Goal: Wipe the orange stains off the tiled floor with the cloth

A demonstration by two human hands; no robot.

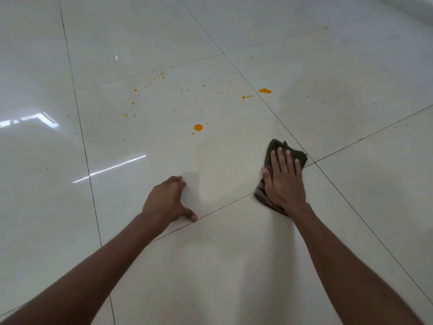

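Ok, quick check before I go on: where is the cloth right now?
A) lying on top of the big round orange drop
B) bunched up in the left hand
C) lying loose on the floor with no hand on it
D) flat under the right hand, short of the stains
D: the right hand presses flat on the dark cloth, nearer the person than the big orange drop; the left hand rests on bare tiled floor.

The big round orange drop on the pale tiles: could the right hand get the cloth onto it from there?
Probably yes. The big round orange drop lies ahead-left of the right hand pressing the dark green cloth; only bare glossy tile separates them.
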